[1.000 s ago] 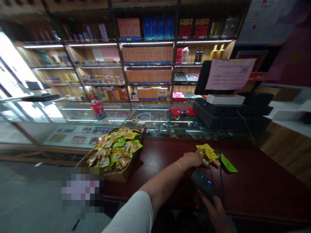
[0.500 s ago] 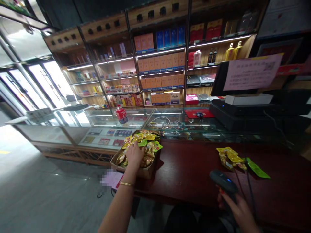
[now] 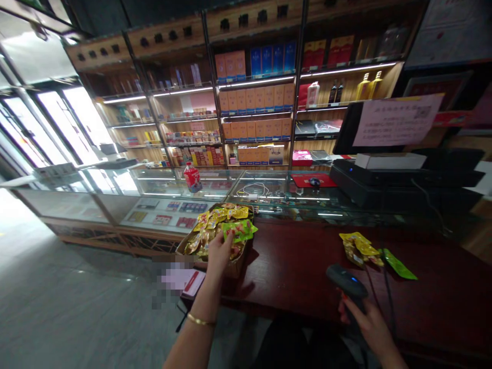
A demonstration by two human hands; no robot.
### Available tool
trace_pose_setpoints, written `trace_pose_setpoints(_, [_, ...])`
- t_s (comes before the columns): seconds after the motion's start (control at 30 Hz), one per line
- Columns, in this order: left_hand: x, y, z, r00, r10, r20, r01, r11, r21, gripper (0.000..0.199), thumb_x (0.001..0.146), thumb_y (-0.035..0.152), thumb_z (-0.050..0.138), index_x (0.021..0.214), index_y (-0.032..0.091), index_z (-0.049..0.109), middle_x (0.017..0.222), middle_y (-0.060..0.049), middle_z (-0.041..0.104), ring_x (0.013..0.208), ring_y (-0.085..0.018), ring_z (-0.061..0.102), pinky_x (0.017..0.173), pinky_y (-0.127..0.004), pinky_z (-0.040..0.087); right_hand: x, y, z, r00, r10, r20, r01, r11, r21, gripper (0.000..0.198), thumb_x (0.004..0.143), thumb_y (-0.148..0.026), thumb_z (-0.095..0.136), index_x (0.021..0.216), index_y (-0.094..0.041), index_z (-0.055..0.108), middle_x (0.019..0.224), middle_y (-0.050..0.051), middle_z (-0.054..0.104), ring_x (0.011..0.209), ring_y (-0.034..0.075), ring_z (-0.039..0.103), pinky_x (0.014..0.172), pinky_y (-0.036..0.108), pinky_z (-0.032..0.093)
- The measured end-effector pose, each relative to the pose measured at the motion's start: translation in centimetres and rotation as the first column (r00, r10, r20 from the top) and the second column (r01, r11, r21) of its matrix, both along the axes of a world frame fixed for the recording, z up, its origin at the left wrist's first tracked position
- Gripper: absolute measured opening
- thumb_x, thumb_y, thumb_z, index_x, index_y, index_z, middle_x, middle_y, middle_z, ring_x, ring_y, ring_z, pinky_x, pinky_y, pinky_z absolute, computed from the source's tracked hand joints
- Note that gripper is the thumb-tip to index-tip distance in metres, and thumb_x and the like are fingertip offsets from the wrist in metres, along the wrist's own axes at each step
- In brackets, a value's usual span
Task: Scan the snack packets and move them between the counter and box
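My left hand (image 3: 221, 252) pinches a green snack packet (image 3: 239, 230) just above a cardboard box (image 3: 237, 267). Yellow and gold snack packets (image 3: 203, 238) fill that box, which sits at the left end of the dark red wooden table (image 3: 284, 266). Wrapped around the handle of a black barcode scanner (image 3: 346, 281), my right hand (image 3: 365, 320) is held low over the table's front part. A blue light glows on the scanner's top. Beyond the scanner lie several yellow packets (image 3: 359, 247) and one green packet (image 3: 400, 264).
A glass display counter (image 3: 154, 187) runs behind the table, with a red-labelled bottle (image 3: 192, 178) on it. A cash register (image 3: 384, 177) and a mouse (image 3: 314, 182) on a red pad stand at the right. Cables trail over the table. A pink-and-white booklet (image 3: 192, 283) lies left of it.
My left hand has lifted a green packet from among the packets in the box. The scanner and my right hand have shifted slightly left in view, as the camera turned a little.
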State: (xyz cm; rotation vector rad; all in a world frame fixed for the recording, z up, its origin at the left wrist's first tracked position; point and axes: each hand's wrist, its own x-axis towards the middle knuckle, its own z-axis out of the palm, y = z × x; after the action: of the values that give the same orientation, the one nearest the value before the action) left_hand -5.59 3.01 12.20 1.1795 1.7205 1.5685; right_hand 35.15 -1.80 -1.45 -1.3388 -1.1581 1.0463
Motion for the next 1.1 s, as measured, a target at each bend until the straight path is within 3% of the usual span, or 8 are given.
trace_pose_setpoints(0.07, [2.6,-1.0,-2.3,0.95,-0.144,0.275,0.16,0.987,-0.034,0.046,0.078,0.059,0.072,0.097,0.017,0.074,0.088,-0.005,0.074,0.074,-0.019,0.068,0.053,-0.024,0.054,-0.3,0.0,0.5,1.0,-0.009,-0.012,0.009,1.0,-0.001,0.056,0.068,-0.07,0.077,0.084,-0.017,0.074,0.064,0.005,0.073,0.052,0.022,0.068,0.051,0.034,0.057])
trace_pose_setpoints(0.17, [6.2,-1.6,-5.9,0.884,-0.259,0.39,0.306,0.95,-0.062,0.049,0.077,0.058,0.075,0.105,0.017,0.076,0.101,-0.008,0.076,0.088,-0.022,0.071,0.059,-0.026,0.059,-1.0,-0.4,1.3,0.999,-0.051,0.017,0.052,0.999,-0.013,0.057,0.065,-0.074,0.077,0.077,-0.018,0.071,0.063,0.005,0.073,0.052,0.022,0.068,0.052,0.033,0.057])
trace_pose_setpoints(0.27, [8.1,-1.6,-8.9,0.906,-0.378,0.19,0.387,0.922,-0.01,0.035,0.083,0.041,0.07,0.11,0.02,0.079,0.115,-0.009,0.077,0.107,-0.027,0.071,0.081,-0.036,0.063,-2.4,-1.8,1.5,0.997,-0.05,0.05,0.052,0.998,-0.046,0.059,0.064,-0.077,0.074,0.075,-0.019,0.069,0.064,0.005,0.073,0.052,0.022,0.068,0.052,0.033,0.056])
trace_pose_setpoints(0.37, [8.5,-1.4,-11.2,0.898,-0.434,-0.072,0.436,0.9,0.008,0.03,0.079,0.016,0.061,0.095,0.025,0.084,0.134,-0.007,0.072,0.128,-0.027,0.064,0.112,-0.042,0.05,-4.3,-4.2,1.0,0.994,-0.034,0.106,0.041,0.997,-0.066,0.057,0.073,-0.076,0.068,0.081,-0.019,0.07,0.065,0.005,0.073,0.054,0.022,0.067,0.056,0.033,0.055])
trace_pose_setpoints(0.43, [8.4,-1.2,-12.1,0.898,-0.422,-0.122,0.424,0.906,-0.01,0.035,0.074,0.008,0.056,0.085,0.025,0.085,0.138,-0.006,0.07,0.133,-0.026,0.061,0.117,-0.043,0.043,-5.6,-5.9,0.7,0.983,-0.002,0.183,0.016,0.997,-0.071,0.054,0.078,-0.074,0.064,0.081,-0.02,0.07,0.064,0.004,0.073,0.055,0.022,0.067,0.058,0.032,0.054])
trace_pose_setpoints(0.77, [7.5,-1.1,-11.3,0.886,-0.458,-0.072,0.456,0.889,-0.052,0.026,0.076,0.017,0.052,0.083,0.02,0.077,0.098,-0.006,0.076,0.103,-0.025,0.069,0.099,-0.038,0.052,-7.9,-7.5,3.4,0.947,0.08,0.311,-0.055,0.994,-0.09,0.048,0.082,-0.071,0.06,0.081,-0.024,0.07,0.055,0.001,0.068,0.053,0.023,0.068,0.058,0.03,0.052])
trace_pose_setpoints(0.93, [7.8,-1.3,-11.7,0.923,-0.359,-0.142,0.366,0.93,0.024,0.024,0.067,0.014,0.059,0.09,0.021,0.065,0.099,-0.004,0.069,0.101,-0.023,0.064,0.095,-0.033,0.049,-7.2,-7.3,3.4,0.914,0.101,0.393,-0.052,0.99,-0.134,0.044,0.078,-0.067,0.066,0.082,-0.024,0.073,0.05,0.001,0.067,0.048,0.025,0.067,0.055,0.031,0.05])
trace_pose_setpoints(1.1, [7.9,-1.2,-11.8,0.93,-0.364,-0.057,0.365,0.931,0.005,0.028,0.063,0.012,0.054,0.088,0.021,0.06,0.095,-0.001,0.064,0.092,-0.02,0.062,0.085,-0.029,0.049,-6.2,-7.4,3.0,0.871,0.164,0.462,-0.131,0.986,-0.103,0.036,0.08,-0.057,0.066,0.089,-0.024,0.078,0.053,0.003,0.071,0.052,0.029,0.07,0.06,0.035,0.053])
